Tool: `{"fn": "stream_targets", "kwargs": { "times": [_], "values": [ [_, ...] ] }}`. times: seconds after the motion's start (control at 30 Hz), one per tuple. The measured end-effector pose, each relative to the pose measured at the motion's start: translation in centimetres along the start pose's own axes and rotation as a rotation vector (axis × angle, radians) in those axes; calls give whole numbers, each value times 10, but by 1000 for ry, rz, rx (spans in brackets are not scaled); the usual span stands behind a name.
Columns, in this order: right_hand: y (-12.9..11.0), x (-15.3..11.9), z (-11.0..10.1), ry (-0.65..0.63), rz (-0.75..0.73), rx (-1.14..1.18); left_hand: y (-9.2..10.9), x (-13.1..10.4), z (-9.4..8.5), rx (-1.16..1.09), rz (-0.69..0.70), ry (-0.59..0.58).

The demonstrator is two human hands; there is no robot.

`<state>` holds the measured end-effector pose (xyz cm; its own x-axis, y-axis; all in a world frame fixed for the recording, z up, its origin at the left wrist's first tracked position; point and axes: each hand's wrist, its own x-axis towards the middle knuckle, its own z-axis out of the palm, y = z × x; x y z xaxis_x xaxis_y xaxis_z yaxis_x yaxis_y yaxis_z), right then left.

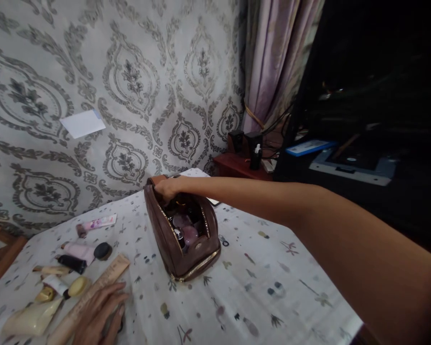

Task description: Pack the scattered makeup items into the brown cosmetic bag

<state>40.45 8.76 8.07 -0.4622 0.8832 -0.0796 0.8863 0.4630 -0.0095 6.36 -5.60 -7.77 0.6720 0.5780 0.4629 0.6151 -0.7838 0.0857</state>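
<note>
Bag (pixel 161 239), brown with gold-coloured zips, stands unzipped on the patterned tablecloth (pixel 258 258), near the wall. Right hand (pixel 167 189) reaches in at the far end of its mouth; fingertips are hidden and it cannot be told whether anything is gripped. Visible inside the bag: rounded pinkish-purple items (pixel 190 235) and a small container with a shiny top (pixel 178 234).

Left hand (pixel 102 306) is low in view, fingers extended and slightly apart, above a dark object (pixel 121 320) partly covered by them; whether it is held cannot be determined. Beside this hand lies a long beige item (pixel 109 274) bearing brownish markings, illegible.

Further left, cosmetic-type containers lie grouped: a pink-and-white tube (pixel 99 222) with purplish print, too small to read; a pale pink tube (pixel 79 251); a round black container (pixel 103 250); a black tube (pixel 72 263); a white tube (pixel 55 283), its marking unreadable; a round yellowish container (pixel 78 286); and a cream tube (pixel 32 317).

A white sheet (pixel 82 124) is on the wallpaper, its writing, if any, not readable. Blue-edged item (pixel 311 147) at right carries a pale label, also illegible
</note>
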Motion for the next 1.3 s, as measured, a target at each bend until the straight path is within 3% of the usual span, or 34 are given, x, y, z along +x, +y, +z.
{"fn": "stream_targets", "kwargs": {
  "times": [0.17, 0.43, 0.7, 0.9, 1.0, 1.13, 1.2, 1.3],
  "values": [
    [11, -12, -21, -31, -69, 4, 2, -1, 0, 18, 10, -10],
    [9, -39, -19, 17, -37, -32, 16, 5, -3, 9, -15, 88],
    [-9, -79, -23, 270, 79, 115, 11, -1, -1, -9, -2, 49],
    [-25, -105, -13, 539, 116, 252, 14, 3, -5, -14, -18, 41],
    [-43, -119, 2, 659, -32, 254, 14, 2, -2, -17, -28, 38],
    [-82, -133, 39, 800, -454, 136, 12, -3, 5, -46, -88, 78],
    [-106, -136, 61, 890, -577, 99, 12, -3, 7, -72, -100, 84],
    [-137, -136, 94, 881, -690, 129, 16, 0, 4, -107, -116, 82]
  ]
}}
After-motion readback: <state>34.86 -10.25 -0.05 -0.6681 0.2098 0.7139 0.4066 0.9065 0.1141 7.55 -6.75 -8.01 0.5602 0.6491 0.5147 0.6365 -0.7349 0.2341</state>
